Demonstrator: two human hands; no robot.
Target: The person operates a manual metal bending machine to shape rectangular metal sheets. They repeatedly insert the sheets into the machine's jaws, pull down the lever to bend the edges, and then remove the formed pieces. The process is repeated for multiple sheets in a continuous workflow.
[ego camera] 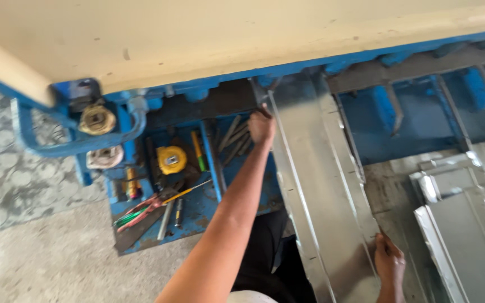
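Left hand [261, 127]: arm stretched far forward, fingers curled over the far left corner of the metal sheet [321, 185], gripping its edge where it meets the machine.
Right hand [389, 262]: near the lower right, fingers closed over the near right edge of the same sheet, thumb on top.
Metal sheet: long, shiny, folded along its length; it runs from the near edge of the view up to the blue machine [411, 101], lying between both hands.
Tool tray [197, 216]: blue, just left of the left arm; it holds a yellow tape measure [172, 160], a green marker [198, 151], pliers with red and green handles [141, 212] and some metal rods [237, 139].
Stacked sheets [467, 224]: more folded metal pieces, at the right, near the right hand but apart from it.
Floor [40, 247]: grey concrete, at the left.
Beam [242, 39]: cream-coloured, across the far side above the machine.
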